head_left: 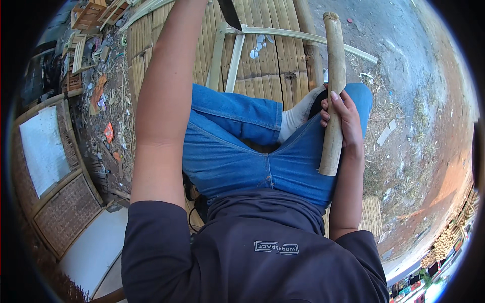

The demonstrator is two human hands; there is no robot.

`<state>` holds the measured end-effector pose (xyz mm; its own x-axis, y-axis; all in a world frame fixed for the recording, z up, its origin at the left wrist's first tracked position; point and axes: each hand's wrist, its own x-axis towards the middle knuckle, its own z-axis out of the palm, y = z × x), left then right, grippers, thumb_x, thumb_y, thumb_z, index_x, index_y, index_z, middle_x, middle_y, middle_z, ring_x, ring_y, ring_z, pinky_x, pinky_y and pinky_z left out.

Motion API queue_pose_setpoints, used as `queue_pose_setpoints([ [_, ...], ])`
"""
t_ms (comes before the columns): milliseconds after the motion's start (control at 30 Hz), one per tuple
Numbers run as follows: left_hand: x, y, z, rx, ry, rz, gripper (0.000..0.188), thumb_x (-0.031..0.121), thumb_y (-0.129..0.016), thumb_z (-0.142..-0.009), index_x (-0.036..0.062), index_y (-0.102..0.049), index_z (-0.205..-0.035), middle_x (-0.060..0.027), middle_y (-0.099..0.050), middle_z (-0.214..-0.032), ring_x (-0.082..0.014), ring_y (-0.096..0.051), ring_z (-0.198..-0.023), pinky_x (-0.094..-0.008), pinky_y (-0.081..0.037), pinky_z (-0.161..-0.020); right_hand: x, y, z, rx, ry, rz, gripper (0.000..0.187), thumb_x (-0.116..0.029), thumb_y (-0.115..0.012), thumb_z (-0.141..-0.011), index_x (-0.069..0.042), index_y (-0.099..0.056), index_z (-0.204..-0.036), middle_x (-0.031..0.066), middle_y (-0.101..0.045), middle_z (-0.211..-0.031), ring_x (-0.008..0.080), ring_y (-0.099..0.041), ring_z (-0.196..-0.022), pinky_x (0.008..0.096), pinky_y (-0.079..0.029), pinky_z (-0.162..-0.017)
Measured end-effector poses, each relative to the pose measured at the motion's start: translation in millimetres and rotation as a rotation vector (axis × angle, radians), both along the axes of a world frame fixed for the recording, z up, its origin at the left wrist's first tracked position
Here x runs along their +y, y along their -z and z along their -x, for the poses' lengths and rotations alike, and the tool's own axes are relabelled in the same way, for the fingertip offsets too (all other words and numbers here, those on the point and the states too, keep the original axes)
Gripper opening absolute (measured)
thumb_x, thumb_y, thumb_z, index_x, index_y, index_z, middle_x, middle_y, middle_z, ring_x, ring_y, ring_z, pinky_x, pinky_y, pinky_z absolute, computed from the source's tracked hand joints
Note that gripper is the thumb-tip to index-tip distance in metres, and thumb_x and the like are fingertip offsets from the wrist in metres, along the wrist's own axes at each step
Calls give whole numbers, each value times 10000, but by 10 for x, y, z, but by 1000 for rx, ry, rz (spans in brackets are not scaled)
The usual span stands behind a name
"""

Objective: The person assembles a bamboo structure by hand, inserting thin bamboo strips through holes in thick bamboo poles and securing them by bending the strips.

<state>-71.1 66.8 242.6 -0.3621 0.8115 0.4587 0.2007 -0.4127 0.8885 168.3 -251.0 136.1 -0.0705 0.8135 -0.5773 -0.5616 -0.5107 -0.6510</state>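
Head view: the right hand [348, 121] has its fingers [324, 112] wrapped around a bamboo stick [336, 68] over the blue pants [303, 161], the left hand is past the top edge so I cannot tell about its fingers, and a dark blade [230, 14] is by thin strips [298, 34] above the bench [252, 70].

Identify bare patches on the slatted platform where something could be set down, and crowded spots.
Bare slats lie between the crosswise strip, jeans and upright strips, apart from pale spots; more lie above the crosswise strip, right of the blade. Crowded: around the blade's tip, where strips converge.
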Motion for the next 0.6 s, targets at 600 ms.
queue_pose_setpoints([
  [600, -76, -54, -91, -17, 63, 33, 256, 53, -630, -872, -18, -475, -1063, -79, -581, -739, -192, -602, -555, -344, -468, -508, 157, -500, 162, -454, -122, -75, 358, -185, -713, -981, -25, -536, -1248, 22, -607, -782, 88, -599, -605, 257, -515, -523],
])
